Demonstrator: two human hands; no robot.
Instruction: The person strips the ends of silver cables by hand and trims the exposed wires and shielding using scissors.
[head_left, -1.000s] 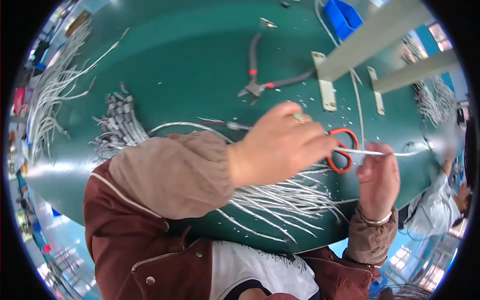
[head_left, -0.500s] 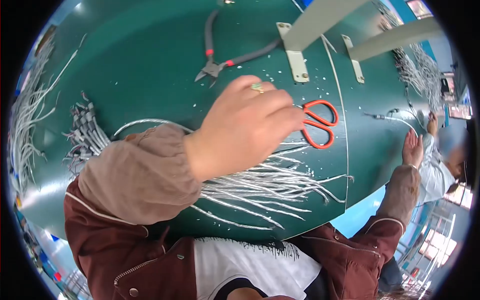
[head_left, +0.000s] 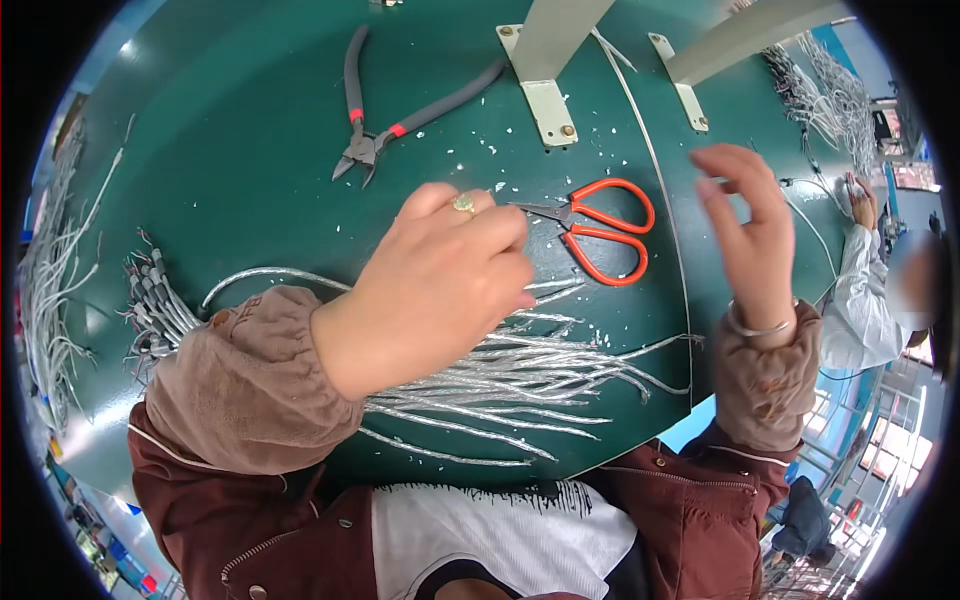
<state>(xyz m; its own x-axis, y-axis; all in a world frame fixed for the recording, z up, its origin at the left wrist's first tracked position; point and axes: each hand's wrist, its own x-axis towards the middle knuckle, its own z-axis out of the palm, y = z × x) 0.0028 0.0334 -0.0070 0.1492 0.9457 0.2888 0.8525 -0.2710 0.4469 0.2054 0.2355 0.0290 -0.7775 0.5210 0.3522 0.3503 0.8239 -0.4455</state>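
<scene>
My left hand [head_left: 435,275] is closed, knuckles up, above a spread of silvery braided cables [head_left: 500,375]; what its curled fingers hold, if anything, is hidden. One pale cable [head_left: 270,272] arches from the left and passes behind my left wrist. Just right of that hand lie scissors with red handles [head_left: 645,225], their dark blades pointing at it. My right hand [head_left: 750,215] is raised at the right, thumb and fingers apart, with nothing in it. Grey-handled pliers [head_left: 362,148] lie open on the green table [head_left: 230,130], above and left of my left hand.
Metal bracket feet [head_left: 550,112] of a pale stand are at the top. A bundle of cable ends [head_left: 155,300] lies left, beside my sleeve; more cables [head_left: 50,270] run along the far left edge. A co-worker's hand [head_left: 862,203] and cables [head_left: 830,100] are at the right.
My right hand held a white cable, then reached far right with open fingers, and is now back nearer the scissors, empty. The view has shifted, so table items appear further left.
</scene>
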